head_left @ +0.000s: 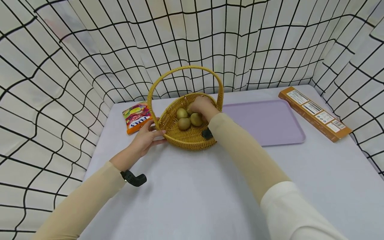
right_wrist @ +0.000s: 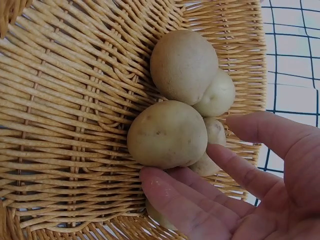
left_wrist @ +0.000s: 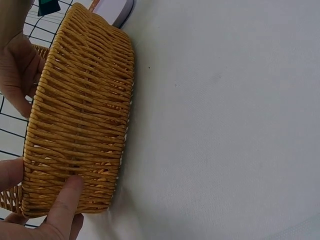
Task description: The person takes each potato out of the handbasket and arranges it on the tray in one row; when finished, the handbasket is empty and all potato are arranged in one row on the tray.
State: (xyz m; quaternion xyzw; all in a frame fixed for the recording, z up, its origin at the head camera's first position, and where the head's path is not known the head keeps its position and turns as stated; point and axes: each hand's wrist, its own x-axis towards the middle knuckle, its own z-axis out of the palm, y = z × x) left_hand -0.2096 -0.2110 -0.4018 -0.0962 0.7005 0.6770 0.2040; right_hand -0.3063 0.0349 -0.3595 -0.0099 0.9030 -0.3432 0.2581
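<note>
1. Closest to me, my 2 beige sleeves (head_left: 246, 156) reached over the pale table (head_left: 180, 193), a dark strap (head_left: 135, 179) jutting from my left wrist.
2. My left hand (head_left: 147, 136) pinched the left end of the wicker basket (head_left: 192, 145) at its rim. Had that hold loosened, I judged, the basket could have slid or tipped under any push from inside.
3. My right hand (head_left: 202, 105) was down in the basket, thumb and fingers spread around the potatoes (right_wrist: 167, 132); whether it bore any weight, I couldn't tell.
4. At least 5 potatoes lay clustered there. They looked round and smooth, so a lift from below alone might have let 1 roll off my fingertips and knock its neighbours loose.
5. The arched handle (head_left: 186, 67) stood near my right forearm; catching it could have jerked everything.
6. Farther off were a lilac tray (head_left: 264, 123), a bright packet (head_left: 138, 116), an orange box (head_left: 315, 113) and, behind, black netting (head_left: 196, 40).
</note>
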